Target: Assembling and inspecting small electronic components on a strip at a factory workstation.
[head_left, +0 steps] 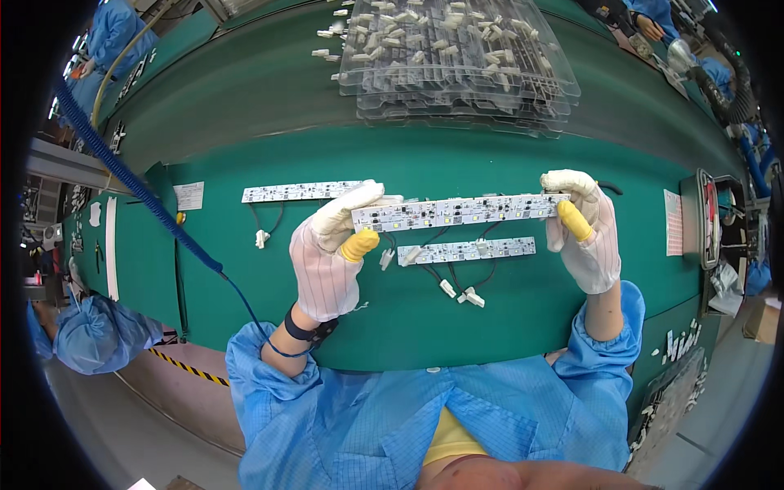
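Note:
Between my two gloved hands a white LED circuit board strip (461,212) is held up lengthwise, its component side showing. My left hand (331,257), with a yellow cot on the thumb, is closed on the strip's left end. At the right end my right hand (592,237) pinches it, also with a yellow thumb cot. Just below lies a second LED strip (482,250) on the green mat, with dark wires and white connectors (469,297). A third LED strip (302,192) lies behind my left hand, which hides its right end; a white connector (261,238) hangs from its wire.
Stacked clear plastic trays (457,82) full of wired strips stand at the far side. A coiled blue cord (139,184) runs to my left wrist. A metal box (701,216) is at the right edge of the green mat (408,335). Other people in blue sit nearby.

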Available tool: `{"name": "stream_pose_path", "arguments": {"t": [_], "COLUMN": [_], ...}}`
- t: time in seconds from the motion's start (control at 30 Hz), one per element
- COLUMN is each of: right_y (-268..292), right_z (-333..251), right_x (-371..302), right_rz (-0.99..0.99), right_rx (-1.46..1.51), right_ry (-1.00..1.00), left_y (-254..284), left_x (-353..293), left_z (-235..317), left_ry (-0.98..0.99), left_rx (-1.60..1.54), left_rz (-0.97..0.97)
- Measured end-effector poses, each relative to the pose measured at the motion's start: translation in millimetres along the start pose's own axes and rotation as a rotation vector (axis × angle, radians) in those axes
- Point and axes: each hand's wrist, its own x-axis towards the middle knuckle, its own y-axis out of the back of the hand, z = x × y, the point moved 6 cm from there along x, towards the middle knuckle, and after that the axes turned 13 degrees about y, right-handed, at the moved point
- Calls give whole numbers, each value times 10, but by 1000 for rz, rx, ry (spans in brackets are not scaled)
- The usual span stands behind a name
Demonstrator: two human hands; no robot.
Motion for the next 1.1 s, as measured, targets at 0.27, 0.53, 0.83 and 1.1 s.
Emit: {"name": "stream_pose_path", "arguments": {"t": [0.27, 0.53, 0.83, 1.1], "right_y": [-27, -54, 3, -6], "right_z": [-99, -209, -155, -198], "right_x": [-66, -82, -112, -103], "right_rz": [-14, -219, -231, -203], "right_rx": [71, 135, 208, 127], "right_ry": [-46, 28, -9, 89], "left_y": [31, 26, 49, 96], "left_x": [11, 136, 119, 78], "left_z": [-10, -84, -70, -148], "left_ry": [-66, 117, 61, 72], "left_rx": [117, 502, 528, 219], "left_rz": [91, 187, 196, 140]}}
